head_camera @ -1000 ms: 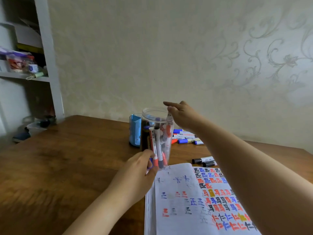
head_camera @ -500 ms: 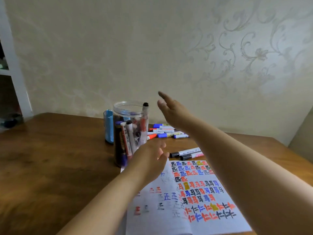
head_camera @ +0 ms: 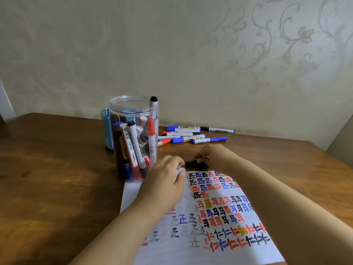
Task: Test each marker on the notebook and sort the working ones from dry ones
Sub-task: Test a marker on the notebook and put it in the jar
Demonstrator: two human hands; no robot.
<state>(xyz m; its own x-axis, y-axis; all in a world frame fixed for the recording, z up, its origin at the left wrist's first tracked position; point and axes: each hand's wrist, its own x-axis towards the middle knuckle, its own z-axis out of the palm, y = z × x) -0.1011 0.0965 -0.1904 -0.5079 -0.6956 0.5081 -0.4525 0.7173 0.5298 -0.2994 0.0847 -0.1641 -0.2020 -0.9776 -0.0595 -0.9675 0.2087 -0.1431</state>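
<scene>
The open notebook lies at the near edge of the table, its pages covered with coloured test strokes. My left hand rests on its top left corner, fingers lying loosely on the paper. Just beyond the notebook's top edge, my right hand curls its fingers over a black-capped marker lying on the table. A clear plastic jar with several markers stands left of my hands. One black-tipped marker sticks up over its rim. A pile of loose markers lies behind.
A blue pen holder stands behind the jar. The wooden table stretches out to the left, and its right edge runs close by my right forearm. A patterned wall backs the table.
My right hand came down from beside the jar's rim to the black marker on the table. My left hand moved from near the jar onto the notebook corner. The view swung right.
</scene>
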